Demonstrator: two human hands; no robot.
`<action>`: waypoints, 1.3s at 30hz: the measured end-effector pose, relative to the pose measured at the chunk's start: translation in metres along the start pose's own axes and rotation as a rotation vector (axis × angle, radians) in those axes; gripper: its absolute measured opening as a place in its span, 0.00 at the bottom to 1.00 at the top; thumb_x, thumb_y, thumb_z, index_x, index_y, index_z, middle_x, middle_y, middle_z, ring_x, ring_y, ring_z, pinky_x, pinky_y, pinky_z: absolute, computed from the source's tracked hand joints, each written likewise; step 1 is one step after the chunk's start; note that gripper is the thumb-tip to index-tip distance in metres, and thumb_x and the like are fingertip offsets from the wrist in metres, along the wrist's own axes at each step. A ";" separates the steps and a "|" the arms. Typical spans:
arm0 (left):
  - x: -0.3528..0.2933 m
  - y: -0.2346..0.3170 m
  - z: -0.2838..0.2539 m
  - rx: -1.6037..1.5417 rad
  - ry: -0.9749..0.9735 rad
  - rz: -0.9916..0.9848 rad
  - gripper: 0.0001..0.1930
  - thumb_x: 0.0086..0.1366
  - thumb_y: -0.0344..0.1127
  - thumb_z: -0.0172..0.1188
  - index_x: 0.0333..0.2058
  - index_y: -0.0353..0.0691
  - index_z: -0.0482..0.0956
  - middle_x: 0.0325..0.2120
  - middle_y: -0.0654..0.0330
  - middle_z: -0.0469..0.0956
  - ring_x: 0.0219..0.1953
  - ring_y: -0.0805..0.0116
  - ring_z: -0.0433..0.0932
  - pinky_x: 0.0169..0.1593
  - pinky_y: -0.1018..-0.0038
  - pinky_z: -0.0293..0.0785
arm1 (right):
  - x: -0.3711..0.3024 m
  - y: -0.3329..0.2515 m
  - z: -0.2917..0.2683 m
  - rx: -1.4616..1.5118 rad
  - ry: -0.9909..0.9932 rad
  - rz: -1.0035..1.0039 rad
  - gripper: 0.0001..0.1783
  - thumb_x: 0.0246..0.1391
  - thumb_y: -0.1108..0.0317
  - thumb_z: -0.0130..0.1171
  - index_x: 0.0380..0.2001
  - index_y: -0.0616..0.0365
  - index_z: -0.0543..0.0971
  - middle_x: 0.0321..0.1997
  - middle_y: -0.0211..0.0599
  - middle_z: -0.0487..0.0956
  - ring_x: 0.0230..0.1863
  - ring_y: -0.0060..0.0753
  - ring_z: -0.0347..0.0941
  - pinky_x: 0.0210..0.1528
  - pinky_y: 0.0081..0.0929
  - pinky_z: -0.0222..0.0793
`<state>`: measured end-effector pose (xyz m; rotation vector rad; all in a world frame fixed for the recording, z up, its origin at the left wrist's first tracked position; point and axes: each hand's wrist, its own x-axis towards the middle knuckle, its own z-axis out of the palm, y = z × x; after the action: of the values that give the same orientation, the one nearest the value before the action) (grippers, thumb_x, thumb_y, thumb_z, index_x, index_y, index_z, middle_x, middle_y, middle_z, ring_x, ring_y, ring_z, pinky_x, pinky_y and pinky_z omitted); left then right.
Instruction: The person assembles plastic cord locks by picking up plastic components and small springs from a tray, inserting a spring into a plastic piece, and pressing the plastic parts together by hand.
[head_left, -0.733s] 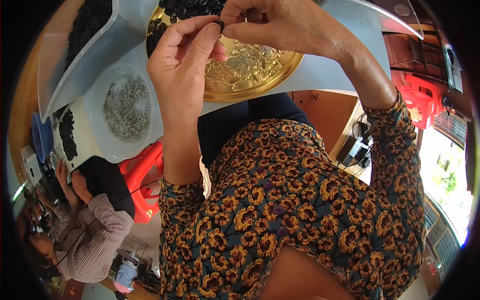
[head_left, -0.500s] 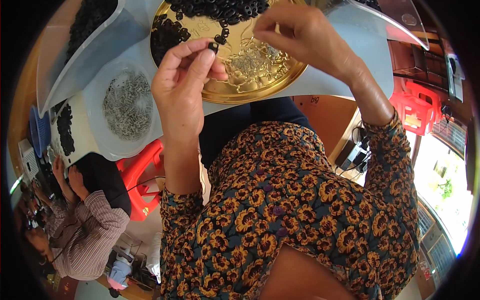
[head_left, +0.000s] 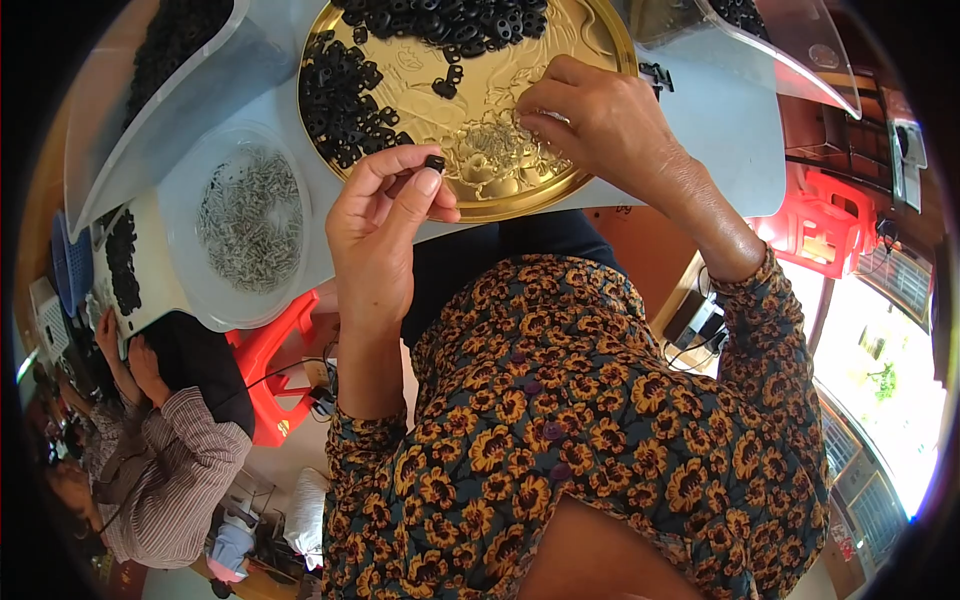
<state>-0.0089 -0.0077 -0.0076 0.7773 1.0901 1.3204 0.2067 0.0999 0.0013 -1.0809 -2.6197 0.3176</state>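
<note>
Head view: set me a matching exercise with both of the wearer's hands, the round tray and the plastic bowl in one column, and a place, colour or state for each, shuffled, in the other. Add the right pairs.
Column one
1. Left hand
2. Right hand
3. Round tray
4. Plastic bowl

Column two
A. Whitish and translucent, with loose silvery pieces inside
B. Bent over a silvery pile
C. Gold, with heaps of black pieces on it
D. Pinching a small black piece

Right pairs: 1-D, 2-B, 3-C, 4-A
</note>
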 end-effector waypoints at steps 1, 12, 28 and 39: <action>0.001 -0.001 0.000 -0.015 -0.010 0.014 0.09 0.65 0.26 0.56 0.43 0.31 0.75 0.28 0.59 0.76 0.30 0.74 0.76 0.36 0.77 0.76 | 0.002 0.000 0.000 -0.001 0.002 -0.002 0.07 0.51 0.61 0.59 0.28 0.51 0.80 0.28 0.32 0.75 0.30 0.39 0.77 0.31 0.36 0.73; 0.005 0.002 0.005 -0.050 0.009 0.006 0.08 0.65 0.26 0.56 0.42 0.32 0.75 0.29 0.60 0.76 0.30 0.75 0.75 0.35 0.78 0.76 | 0.017 0.002 -0.002 -0.098 0.028 0.018 0.07 0.52 0.62 0.57 0.29 0.51 0.80 0.30 0.31 0.75 0.32 0.39 0.77 0.32 0.36 0.74; 0.006 0.006 0.004 -0.063 -0.012 -0.015 0.08 0.66 0.27 0.55 0.43 0.35 0.74 0.34 0.59 0.76 0.33 0.73 0.75 0.35 0.77 0.73 | 0.032 0.005 0.006 -0.069 -0.043 -0.146 0.04 0.49 0.69 0.57 0.30 0.53 0.78 0.32 0.32 0.74 0.34 0.37 0.77 0.34 0.34 0.74; 0.016 0.007 0.009 -0.343 -0.030 -0.103 0.07 0.67 0.28 0.54 0.42 0.33 0.75 0.34 0.58 0.77 0.31 0.73 0.75 0.34 0.77 0.73 | 0.047 -0.002 0.008 -0.153 -0.044 -0.299 0.05 0.47 0.72 0.57 0.28 0.62 0.75 0.28 0.41 0.74 0.32 0.41 0.77 0.33 0.33 0.75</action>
<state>-0.0046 0.0106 -0.0012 0.4781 0.8385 1.3563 0.1708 0.1308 0.0033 -0.7142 -2.8311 0.0777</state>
